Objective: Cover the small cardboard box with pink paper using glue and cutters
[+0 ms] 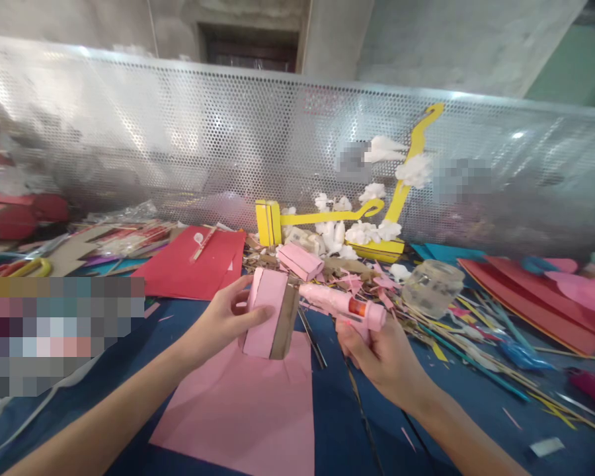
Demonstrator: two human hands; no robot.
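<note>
My left hand grips a small box faced with pink paper, thumb on its front and fingers behind its left side. Bare brown cardboard shows on the box's right side. My right hand is wrapped round a pink glue gun, whose nozzle points left at the upper right edge of the box. Below the box, a pink sheet lies on the blue table surface. Behind them is a second pink piece, lying on scraps.
Red sheets lie at the left, beyond my left forearm. Yellow shapes with white fluff stand at the back against a perforated metal panel. A clear block, thin sticks and red pieces cover the right side.
</note>
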